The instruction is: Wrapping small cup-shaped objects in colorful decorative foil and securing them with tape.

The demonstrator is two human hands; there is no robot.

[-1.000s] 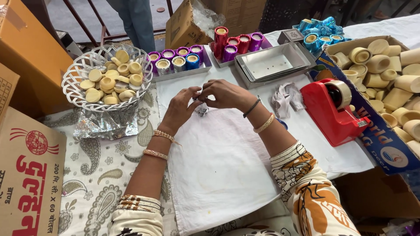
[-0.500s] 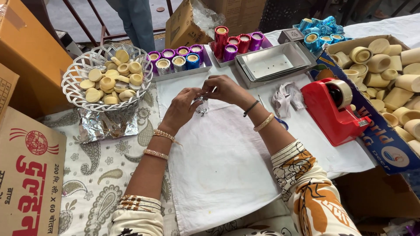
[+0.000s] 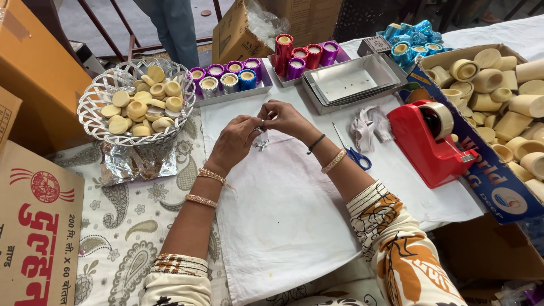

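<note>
Silver foil, crumpled and shiny, is what we hold: a small foil piece (image 3: 260,137) pinched between both hands above the white cloth (image 3: 283,209). Our left hand (image 3: 237,141) curls its fingers (image 3: 253,122) narrow onto the foil from the left; our right hand (image 3: 284,117) meets it from the right, fingertips closed on the same scrap. Whatever the foil wraps is too small to tell.

Cloth runs bare from the hands down toward us, the widest open room on the surface (image 3: 113,226). Left of it lies patterned paisley covering, then a printed cardboard box (image 3: 37,226) at the near left edge.

Crowding begins just beyond the hands. A white basket (image 3: 96,99) of pale clay cups sits far left, with a loose sheet of foil (image 3: 133,164) under its near side. Behind the hands a tray (image 3: 226,95) holds cups wrapped in purple, silver and blue; next to it stands a second row in red and purple (image 3: 303,55), then a stack of empty steel trays (image 3: 351,82).

To the right, scissors (image 3: 354,152) lie just beside our right forearm, a white crumpled rag (image 3: 368,123) past them, and a red tape dispenser (image 3: 433,141) near the cloth's right side. An open carton (image 3: 498,187) of bare clay cups closes off the right edge.
</note>
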